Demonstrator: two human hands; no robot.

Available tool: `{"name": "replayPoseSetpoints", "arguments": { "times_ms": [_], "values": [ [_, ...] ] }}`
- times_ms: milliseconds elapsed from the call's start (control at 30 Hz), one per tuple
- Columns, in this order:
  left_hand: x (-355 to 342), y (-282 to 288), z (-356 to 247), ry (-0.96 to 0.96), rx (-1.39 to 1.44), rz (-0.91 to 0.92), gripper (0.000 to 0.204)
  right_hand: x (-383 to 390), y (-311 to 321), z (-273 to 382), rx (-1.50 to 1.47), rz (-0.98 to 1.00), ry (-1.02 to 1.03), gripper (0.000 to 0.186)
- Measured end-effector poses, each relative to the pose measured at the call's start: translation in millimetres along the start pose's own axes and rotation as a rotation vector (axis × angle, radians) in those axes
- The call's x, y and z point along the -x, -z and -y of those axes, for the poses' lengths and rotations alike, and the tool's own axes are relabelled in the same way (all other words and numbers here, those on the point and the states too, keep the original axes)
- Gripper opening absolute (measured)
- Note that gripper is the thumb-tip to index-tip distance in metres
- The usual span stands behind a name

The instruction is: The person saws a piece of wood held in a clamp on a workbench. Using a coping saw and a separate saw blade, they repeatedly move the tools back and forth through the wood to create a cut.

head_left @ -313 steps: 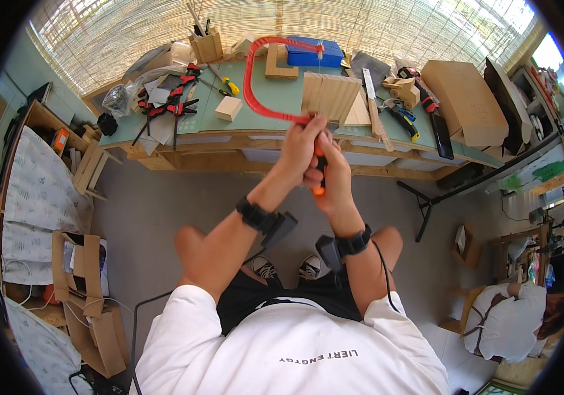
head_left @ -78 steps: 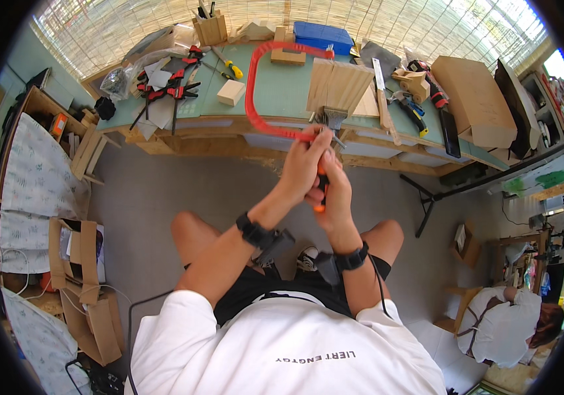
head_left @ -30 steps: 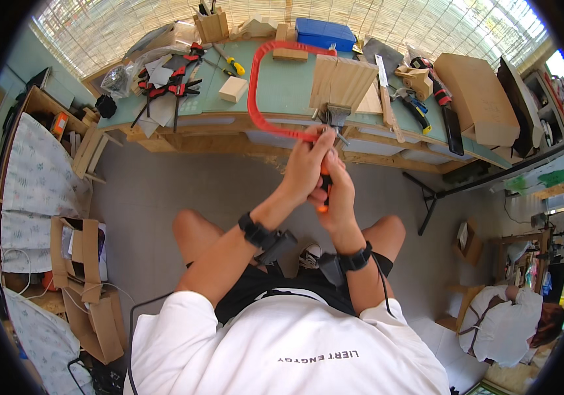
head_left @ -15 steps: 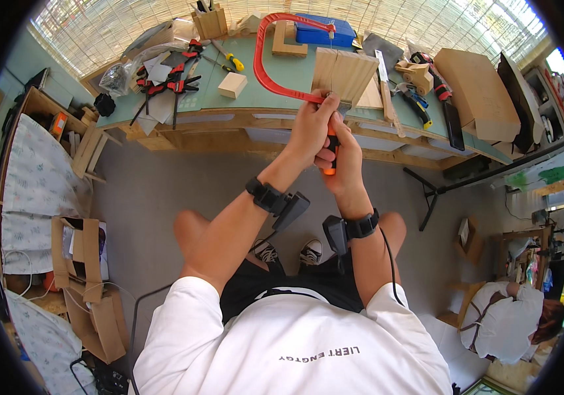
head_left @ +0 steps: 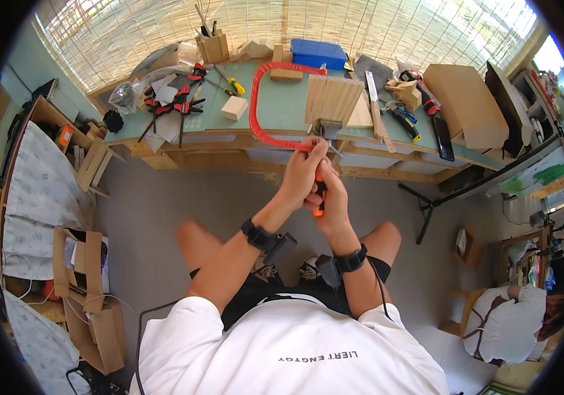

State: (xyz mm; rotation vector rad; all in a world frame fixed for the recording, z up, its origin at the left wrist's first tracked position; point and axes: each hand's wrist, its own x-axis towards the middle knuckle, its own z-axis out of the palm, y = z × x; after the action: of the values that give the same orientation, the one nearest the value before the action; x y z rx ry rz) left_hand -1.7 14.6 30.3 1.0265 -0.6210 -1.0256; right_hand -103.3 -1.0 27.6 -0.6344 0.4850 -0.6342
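Both of my hands are closed round the black and orange handle point(head_left: 320, 197) of a fretsaw with a deep red C-shaped frame point(head_left: 254, 108). My left hand point(head_left: 300, 176) is at the top of the handle, by the frame's lower end. Against it, my right hand point(head_left: 334, 197) wraps the handle from the right. Beyond the hands, an upright pale wooden board point(head_left: 334, 99) is held in a metal vise point(head_left: 327, 129) at the bench's front edge. The frame's upper end reaches the board's top edge. The thin blade is too fine to make out.
On the green workbench point(head_left: 223, 118) lie a wood block point(head_left: 234, 108), red and black clamps point(head_left: 180, 102), a yellow screwdriver point(head_left: 234, 85), a blue box point(head_left: 318, 54), pliers point(head_left: 406, 124) and a cardboard box point(head_left: 464, 105). Another person point(head_left: 506, 322) sits at the lower right.
My hands and the fretsaw have moved down and toward me, away from the board, so the vise now shows. The whole view has tilted slightly. Both hands keep their grip.
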Motion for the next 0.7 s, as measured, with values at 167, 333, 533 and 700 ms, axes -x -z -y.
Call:
{"name": "replayPoseSetpoints", "arguments": {
  "times_ms": [167,333,533,700],
  "values": [
    [13,-2,-10,0.0,-0.018,-0.002,0.027,6,3,-6,-0.034,0.074,0.001,0.024],
    [9,7,-9,0.024,0.02,0.059,0.027,14,-12,-1,0.148,-0.048,0.057,0.023],
    [9,8,-16,0.032,-0.156,0.049,0.029,15,-6,9,0.257,0.033,0.025,0.021],
    [6,10,-23,0.022,-0.153,0.12,0.03,14,-11,6,0.218,0.02,0.043,0.022]
  ]
}}
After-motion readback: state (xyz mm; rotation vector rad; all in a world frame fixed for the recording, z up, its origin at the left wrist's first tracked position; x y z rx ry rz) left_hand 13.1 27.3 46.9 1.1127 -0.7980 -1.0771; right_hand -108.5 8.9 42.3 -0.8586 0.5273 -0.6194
